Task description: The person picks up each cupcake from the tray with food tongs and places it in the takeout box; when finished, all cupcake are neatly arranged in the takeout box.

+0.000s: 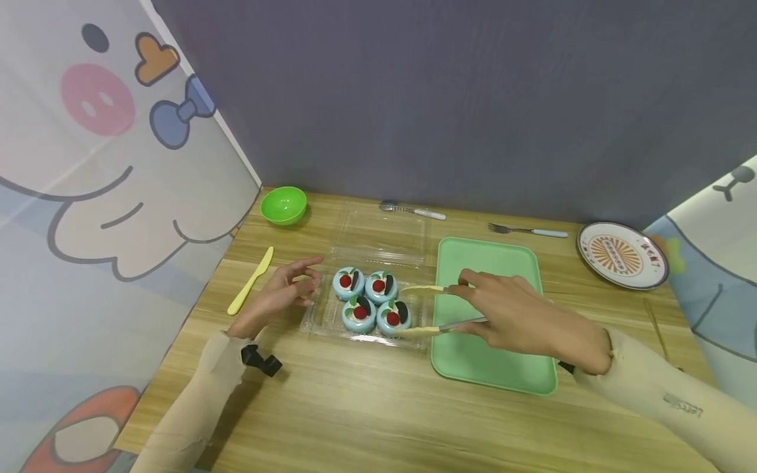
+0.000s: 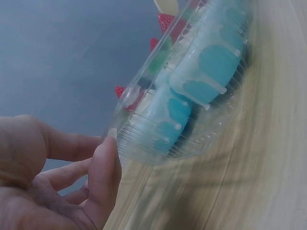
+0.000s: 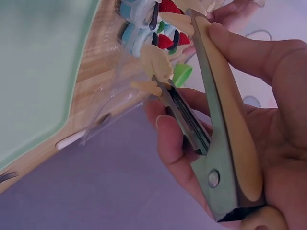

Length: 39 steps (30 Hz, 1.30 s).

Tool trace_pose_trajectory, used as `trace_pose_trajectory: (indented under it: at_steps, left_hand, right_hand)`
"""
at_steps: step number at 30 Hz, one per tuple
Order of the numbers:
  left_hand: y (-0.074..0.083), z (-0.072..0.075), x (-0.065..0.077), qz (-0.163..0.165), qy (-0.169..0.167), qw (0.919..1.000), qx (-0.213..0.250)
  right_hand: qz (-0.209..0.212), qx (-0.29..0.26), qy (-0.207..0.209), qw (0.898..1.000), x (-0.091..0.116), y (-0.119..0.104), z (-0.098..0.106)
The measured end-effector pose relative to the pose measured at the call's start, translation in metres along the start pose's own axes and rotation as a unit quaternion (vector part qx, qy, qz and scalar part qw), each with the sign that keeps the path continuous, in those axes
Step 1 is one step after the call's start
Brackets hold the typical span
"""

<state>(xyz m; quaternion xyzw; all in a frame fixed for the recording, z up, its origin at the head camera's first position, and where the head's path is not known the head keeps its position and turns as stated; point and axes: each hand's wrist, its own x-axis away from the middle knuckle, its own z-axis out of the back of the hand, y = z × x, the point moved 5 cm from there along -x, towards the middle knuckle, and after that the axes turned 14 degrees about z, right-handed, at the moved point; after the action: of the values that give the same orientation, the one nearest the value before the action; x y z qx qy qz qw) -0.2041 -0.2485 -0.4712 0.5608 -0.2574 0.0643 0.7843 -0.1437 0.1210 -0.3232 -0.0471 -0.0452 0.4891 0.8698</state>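
Note:
Several light-blue cupcakes (image 1: 359, 313), topped with red berries, green leaves and dark pieces, sit together in a clear plastic box (image 1: 322, 315) with its lid (image 1: 384, 233) laid back. At the box's left rim, my left hand (image 1: 282, 289) pinches the edge between thumb and fingers. My right hand (image 1: 508, 309) grips metal tongs (image 3: 216, 110) with cream-coloured tips and handle inlays. The tong arms are spread, one tip beside the far right cupcake (image 1: 381, 288), the other by the near right cupcake (image 1: 393, 318). Whether the tips touch them I cannot tell.
Right of the box lies a green tray (image 1: 491, 374), partly under my right hand. A yellow knife (image 1: 251, 280) and green bowl (image 1: 284, 205) are on the left. Along the back are a spoon (image 1: 428, 213), a fork (image 1: 526, 230) and a plate (image 1: 621, 256), before a grey wall (image 1: 443, 98).

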Motion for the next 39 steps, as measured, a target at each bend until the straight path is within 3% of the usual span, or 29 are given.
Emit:
trace_pose_trajectory:
  at_steps: [4,9,15,19,23,33,39]
  left_hand:
    - [0.001,0.000,0.000,-0.002,-0.001,1.0000,-0.001]
    - [0.000,0.000,-0.001,0.001,0.004,1.0000,-0.001]
    - [0.000,0.002,-0.002,0.000,0.001,1.0000,0.003]
    - [-0.001,0.003,-0.002,-0.004,0.003,1.0000,0.004]
    - [-0.002,0.002,-0.002,-0.005,0.002,1.0000,0.003]
    - [-0.004,0.002,-0.002,-0.006,-0.010,0.9999,0.010]
    - [-0.004,0.002,-0.001,-0.004,0.000,1.0000,0.004]
  right_hand:
    - [-0.024,-0.012,0.025,0.999,0.017,0.006,0.003]
    - [-0.085,-0.025,0.047,0.995,0.041,0.020,0.005]
    - [-0.139,0.012,0.111,0.984,0.068,0.040,0.006]
    - [-0.182,0.045,0.146,0.971,0.089,0.058,0.001]
    - [-0.233,0.038,0.164,0.958,0.114,0.077,-0.009]
    - [-0.321,-0.011,0.152,0.935,0.177,0.102,-0.041]
    - [-0.378,0.005,0.197,0.904,0.211,0.100,-0.063]
